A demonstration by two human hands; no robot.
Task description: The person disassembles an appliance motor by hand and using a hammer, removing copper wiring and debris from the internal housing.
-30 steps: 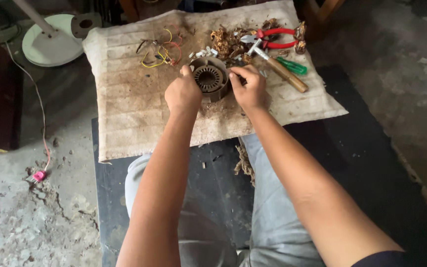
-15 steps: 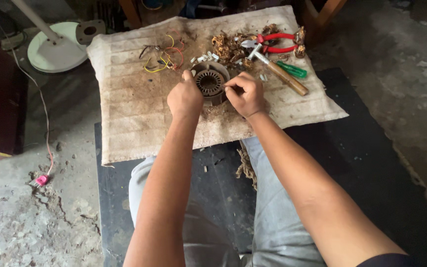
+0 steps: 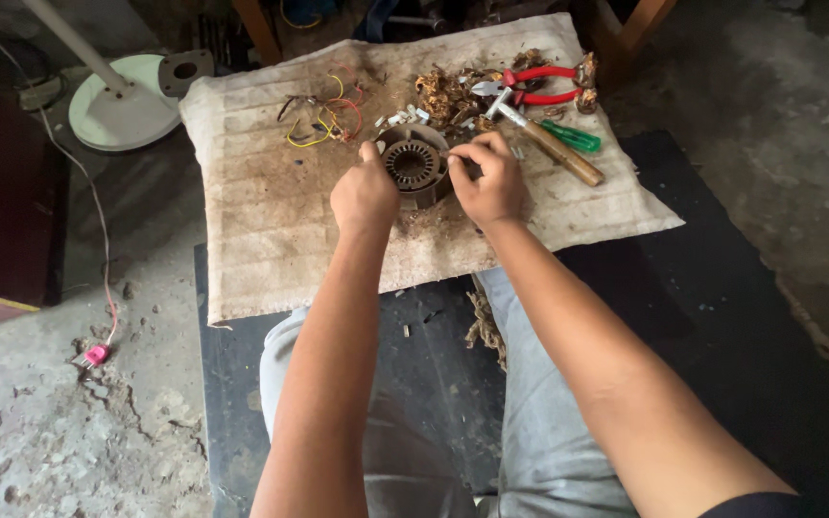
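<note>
Change: both hands sit a little higher on the cloth (image 3: 271, 240) than a second ago; the grip looks the same, so the work goes on at one spot.
Stator (image 3: 414, 165): on the cloth, between the hands.
Left hand (image 3: 365, 192): curled fingers hold its left rim.
Right hand (image 3: 486, 177): fingertips pinched narrow at its right edge; what they pinch is hidden.
Nearby: pliers (image 3: 534, 84), wires (image 3: 323, 120).

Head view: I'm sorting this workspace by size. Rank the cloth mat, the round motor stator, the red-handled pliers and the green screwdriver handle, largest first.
1. cloth mat
2. round motor stator
3. red-handled pliers, looks close to the stator, so that order is unsure
4. green screwdriver handle
</note>
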